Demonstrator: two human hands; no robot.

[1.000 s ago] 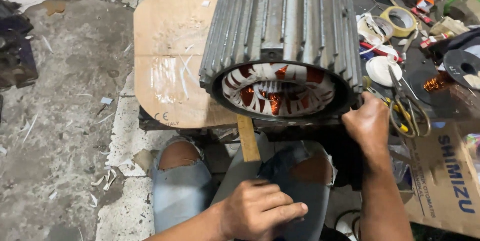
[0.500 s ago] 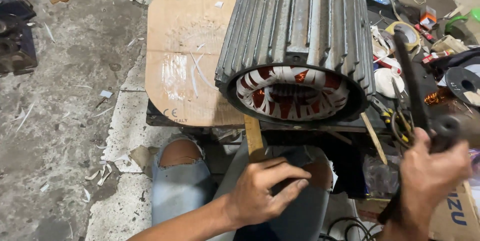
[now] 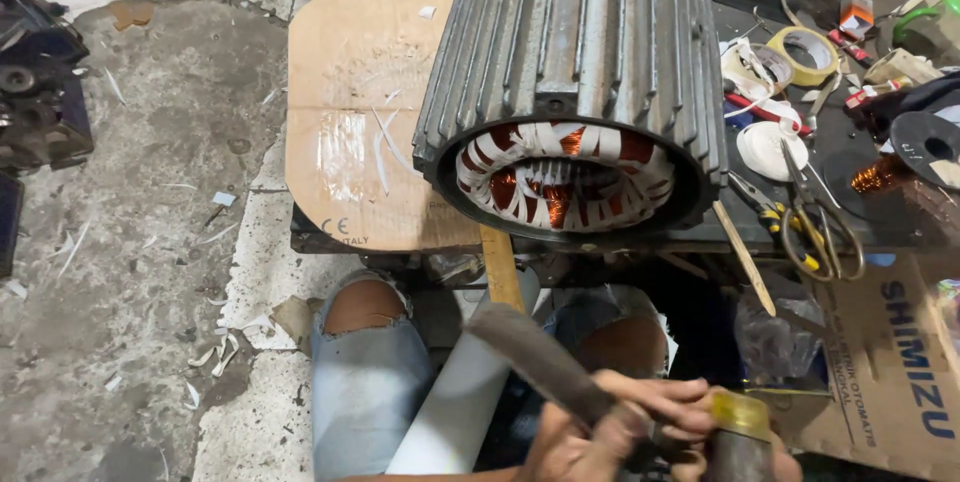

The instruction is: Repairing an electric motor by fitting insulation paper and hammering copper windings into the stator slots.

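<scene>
A large finned grey motor housing [image 3: 575, 52] lies on the dark bench, its open end facing me with copper windings and white insulation [image 3: 560, 172] inside. Low in the frame, both hands meet on a dark flat file [image 3: 535, 357] with a yellowish handle [image 3: 740, 414]. My left hand [image 3: 600, 432] wraps the blade close to the handle. Only an edge of my right hand [image 3: 785, 467] shows, gripping the handle at the frame's bottom. The file's tip points up and left, toward the housing but apart from it.
A cardboard sheet [image 3: 350, 112] lies left of the housing. Scissors [image 3: 815, 227], tape rolls [image 3: 800, 52], a wire spool [image 3: 930, 147] and small tools crowd the bench at right. A wooden stick [image 3: 500, 267] and a white tube [image 3: 455, 412] sit between my knees. A cardboard box [image 3: 900, 372] stands at lower right.
My right hand brought the dark file down from the right side to my lap. My left hand closed around its blade. The view shifted right and nearer.
</scene>
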